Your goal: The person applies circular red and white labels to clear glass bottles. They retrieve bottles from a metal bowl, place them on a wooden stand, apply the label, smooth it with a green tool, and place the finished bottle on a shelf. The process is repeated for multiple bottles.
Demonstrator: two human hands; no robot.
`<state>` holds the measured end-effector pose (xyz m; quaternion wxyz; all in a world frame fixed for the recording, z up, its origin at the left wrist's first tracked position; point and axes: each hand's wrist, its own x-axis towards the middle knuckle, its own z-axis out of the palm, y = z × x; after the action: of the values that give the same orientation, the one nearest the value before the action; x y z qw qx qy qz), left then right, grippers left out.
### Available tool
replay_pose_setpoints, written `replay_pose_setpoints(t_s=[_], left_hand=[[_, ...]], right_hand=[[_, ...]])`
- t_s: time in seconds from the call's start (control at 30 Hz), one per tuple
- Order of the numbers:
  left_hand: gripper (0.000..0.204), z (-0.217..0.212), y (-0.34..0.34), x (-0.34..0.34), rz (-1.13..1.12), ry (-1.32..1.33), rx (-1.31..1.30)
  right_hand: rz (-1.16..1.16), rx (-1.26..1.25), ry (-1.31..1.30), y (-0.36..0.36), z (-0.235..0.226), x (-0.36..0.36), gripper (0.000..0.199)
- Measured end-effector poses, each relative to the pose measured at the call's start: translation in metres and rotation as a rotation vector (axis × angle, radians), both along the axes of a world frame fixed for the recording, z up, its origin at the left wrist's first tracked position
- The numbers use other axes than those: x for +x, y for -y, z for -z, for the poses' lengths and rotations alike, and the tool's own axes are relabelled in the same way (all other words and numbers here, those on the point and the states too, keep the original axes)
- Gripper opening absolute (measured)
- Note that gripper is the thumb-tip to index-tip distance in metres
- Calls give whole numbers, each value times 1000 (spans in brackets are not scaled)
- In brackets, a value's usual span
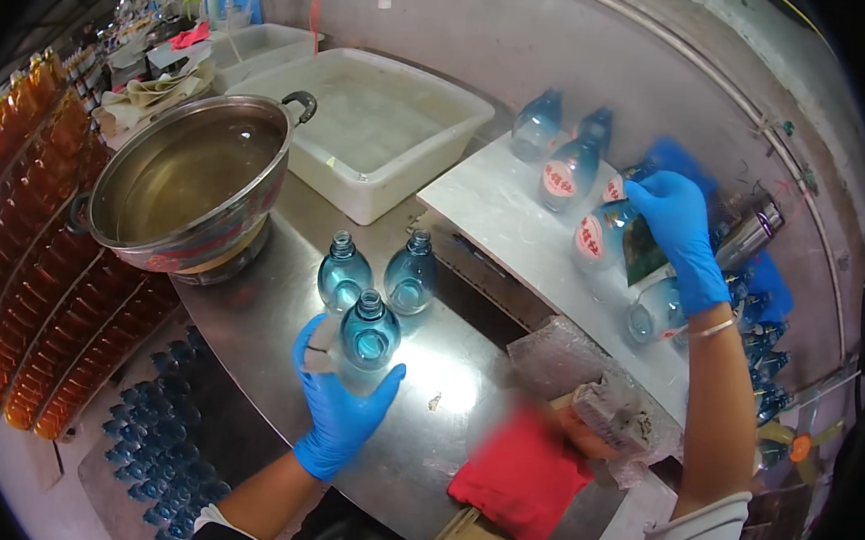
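Three clear blue glass bottles stand upright on the steel table: one at the left (344,272), one at the right (412,274) and the nearest bottle (370,331). My blue-gloved left hand (343,404) is open in front of the nearest one, thumb and fingers spread on either side of it. Over the raised board, my blue-gloved right hand (672,222) has its fingers closed at the neck of a labelled glass bottle (600,240). The hand partly hides that neck. Beside it stand another labelled bottle (568,174) and a bottle lying near the wrist (655,311).
A metal pot of liquid (268,183) and a white plastic tub (364,180) stand at the back. The pale board (498,199) sits above the table. A red cloth (523,477) lies nearby. Amber bottles (31,272) are stacked left; blue bottles (160,442) stand below.
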<state>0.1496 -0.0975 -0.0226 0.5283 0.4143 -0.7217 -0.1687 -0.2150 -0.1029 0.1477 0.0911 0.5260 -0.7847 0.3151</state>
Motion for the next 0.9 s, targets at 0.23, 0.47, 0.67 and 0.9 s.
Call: replay_pose_setpoints(t_s=[0.23,0.47,0.67,0.9], left_hand=[[78,14,25,-10,66,-37,272],[84,5,-44,-26,604,-471,769],[86,-26,-126,-98,1115,-326,830],[63,-22,-167,-137,927,-34,428]], right_hand=[[-48,-83,260,-9,-8,9,41],[-11,-106,681,-198,-17,62,60],[337,-289,899,-373,34,68,68],[924,19,565,-568,114,120,36]])
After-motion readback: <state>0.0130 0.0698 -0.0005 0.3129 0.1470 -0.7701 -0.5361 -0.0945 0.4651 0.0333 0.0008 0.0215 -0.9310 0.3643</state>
